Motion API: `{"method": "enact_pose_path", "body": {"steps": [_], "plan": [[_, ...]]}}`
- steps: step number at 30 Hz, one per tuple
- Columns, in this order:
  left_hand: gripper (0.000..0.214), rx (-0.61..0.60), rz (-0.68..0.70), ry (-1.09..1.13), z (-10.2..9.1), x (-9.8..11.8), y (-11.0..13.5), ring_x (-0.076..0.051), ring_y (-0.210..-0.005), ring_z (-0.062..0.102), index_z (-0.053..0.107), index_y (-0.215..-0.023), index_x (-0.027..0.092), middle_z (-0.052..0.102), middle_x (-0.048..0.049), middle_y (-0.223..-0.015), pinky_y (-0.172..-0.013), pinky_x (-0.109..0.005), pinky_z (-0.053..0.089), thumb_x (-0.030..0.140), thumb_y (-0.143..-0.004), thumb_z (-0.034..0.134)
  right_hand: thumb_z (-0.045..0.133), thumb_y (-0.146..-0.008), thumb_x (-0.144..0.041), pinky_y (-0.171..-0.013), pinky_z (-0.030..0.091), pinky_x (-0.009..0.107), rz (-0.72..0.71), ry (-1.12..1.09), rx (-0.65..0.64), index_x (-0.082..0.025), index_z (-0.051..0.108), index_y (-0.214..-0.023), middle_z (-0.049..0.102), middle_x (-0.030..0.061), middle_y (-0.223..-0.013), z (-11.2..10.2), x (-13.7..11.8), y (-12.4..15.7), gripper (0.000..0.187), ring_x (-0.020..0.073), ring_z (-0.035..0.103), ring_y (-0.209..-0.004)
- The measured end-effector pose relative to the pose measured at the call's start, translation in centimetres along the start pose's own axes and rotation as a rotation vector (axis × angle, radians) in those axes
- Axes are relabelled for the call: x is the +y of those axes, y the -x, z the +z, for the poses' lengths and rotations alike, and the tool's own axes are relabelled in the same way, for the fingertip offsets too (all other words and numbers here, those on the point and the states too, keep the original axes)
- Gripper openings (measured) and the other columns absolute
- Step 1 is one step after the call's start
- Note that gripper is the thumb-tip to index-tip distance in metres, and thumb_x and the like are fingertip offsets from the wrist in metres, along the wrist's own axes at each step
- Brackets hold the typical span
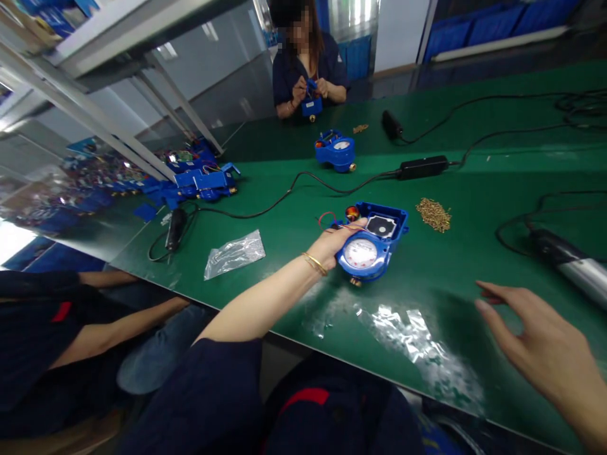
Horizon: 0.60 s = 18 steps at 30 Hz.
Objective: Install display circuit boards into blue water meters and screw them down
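Note:
A blue water meter with a round white dial and an uncovered square compartment rests on the green table. My left hand grips its left side, thumb on top beside thin red and blue wires and a copper-coloured coil; the other fingers are mostly hidden. Off to the right, my right hand hovers over the table with nothing in it, its thumb and index finger apart. A pile of small brass-coloured screws lies just right of the meter.
A black and silver electric screwdriver lies at the right. Clear plastic bags are on the table. A black cable with an inline box crosses behind. Another meter stands farther back, near a co-worker. Another person sits at left.

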<state>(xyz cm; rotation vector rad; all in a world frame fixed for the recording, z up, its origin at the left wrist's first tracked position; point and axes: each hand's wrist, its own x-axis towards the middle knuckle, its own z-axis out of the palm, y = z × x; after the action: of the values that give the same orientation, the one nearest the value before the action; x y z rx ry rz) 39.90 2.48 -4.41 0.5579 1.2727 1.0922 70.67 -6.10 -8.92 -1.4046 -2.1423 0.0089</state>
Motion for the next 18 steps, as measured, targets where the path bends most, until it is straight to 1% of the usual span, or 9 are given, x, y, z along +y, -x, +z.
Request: {"method": "enact_pose_path", "body": {"steps": [2,3,6,8,9,11,13,16,18], "plan": [[0.024,-0.008,-0.029,-0.009,1.5,-1.6,-0.5,-0.017,-0.065,0.071,0.072,-0.082,0.009,0.077,-0.0125,-0.080,-0.082,-0.039,0.059,0.028,-0.072,0.082,0.035,-0.100,-0.053,-0.074,0.052,0.037,-0.006,-0.041,-0.043,-0.017,0.060,-0.112,0.068,0.0098,-0.098,-0.1,-0.2,0.6,0.045,0.0264,0.069,-0.087],[0.024,-0.010,-0.036,-0.015,2.0,-2.2,-0.6,-0.017,-0.064,0.070,0.072,-0.080,0.009,0.077,-0.0125,-0.080,-0.082,-0.040,0.058,0.029,-0.072,0.082,0.036,-0.100,-0.053,-0.073,0.052,0.037,0.011,-0.048,-0.052,-0.017,0.060,-0.112,0.068,0.0098,-0.098,-0.1,-0.2,0.9,0.045,0.0261,0.069,-0.086],[0.029,-0.004,-0.040,-0.042,2.7,-3.0,-0.8,-0.017,-0.066,0.070,0.073,-0.079,0.010,0.076,-0.0109,-0.077,-0.085,-0.041,0.057,0.036,-0.071,0.083,0.036,-0.099,-0.054,-0.067,0.052,0.036,0.090,-0.043,-0.066,-0.018,0.060,-0.114,0.068,0.0088,-0.094,-0.2,0.0,1.5,0.047,0.0248,0.069,-0.080],[0.031,0.002,-0.048,-0.068,2.7,-3.1,-0.9,-0.017,-0.067,0.070,0.073,-0.076,0.010,0.075,-0.0104,-0.075,-0.089,-0.043,0.055,0.040,-0.072,0.083,0.037,-0.098,-0.054,-0.067,0.052,0.035,0.113,-0.062,-0.071,-0.017,0.061,-0.115,0.067,0.0084,-0.092,-0.1,0.1,1.7,0.047,0.0239,0.068,-0.079],[0.030,0.002,-0.050,-0.077,2.7,-3.1,-0.9,-0.017,-0.068,0.070,0.073,-0.075,0.010,0.075,-0.0101,-0.074,-0.091,-0.044,0.054,0.039,-0.073,0.082,0.038,-0.098,-0.053,-0.069,0.052,0.035,0.102,-0.094,-0.085,-0.017,0.061,-0.114,0.067,0.0083,-0.092,-0.1,0.1,1.8,0.045,0.0234,0.068,-0.079],[0.024,-0.008,-0.050,-0.081,2.5,-3.1,-0.9,-0.017,-0.072,0.070,0.073,-0.077,0.011,0.076,-0.0091,-0.076,-0.095,-0.043,0.052,0.034,-0.077,0.079,0.042,-0.098,-0.050,-0.074,0.053,0.034,0.053,-0.188,-0.131,-0.018,0.061,-0.113,0.067,0.0080,-0.094,0.0,0.0,2.1,0.040,0.0223,0.067,-0.083],[0.017,-0.034,-0.041,-0.070,2.2,-3.1,-0.8,-0.017,-0.079,0.071,0.074,-0.084,0.012,0.077,-0.0082,-0.082,-0.098,-0.042,0.050,0.029,-0.080,0.076,0.047,-0.098,-0.047,-0.079,0.053,0.034,-0.011,-0.281,-0.191,-0.020,0.061,-0.114,0.067,0.0075,-0.099,0.2,-0.1,2.6,0.034,0.0216,0.067,-0.089],[0.017,-0.085,-0.033,-0.057,1.7,-3.3,-0.3,-0.019,-0.090,0.071,0.074,-0.091,0.012,0.077,-0.0100,-0.091,-0.101,-0.043,0.048,0.026,-0.081,0.075,0.051,-0.098,-0.042,-0.085,0.054,0.036,-0.085,-0.340,-0.232,-0.022,0.060,-0.116,0.067,0.0077,-0.108,0.4,-0.6,3.7,0.029,0.0225,0.066,-0.098],[0.018,-0.114,-0.027,-0.054,1.2,-3.5,0.4,-0.020,-0.092,0.071,0.074,-0.092,0.011,0.077,-0.0118,-0.094,-0.103,-0.044,0.046,0.026,-0.082,0.073,0.054,-0.096,-0.042,-0.087,0.056,0.038,-0.124,-0.354,-0.253,-0.023,0.059,-0.120,0.066,0.0087,-0.114,0.2,-1.0,4.7,0.031,0.0242,0.066,-0.103]]}}
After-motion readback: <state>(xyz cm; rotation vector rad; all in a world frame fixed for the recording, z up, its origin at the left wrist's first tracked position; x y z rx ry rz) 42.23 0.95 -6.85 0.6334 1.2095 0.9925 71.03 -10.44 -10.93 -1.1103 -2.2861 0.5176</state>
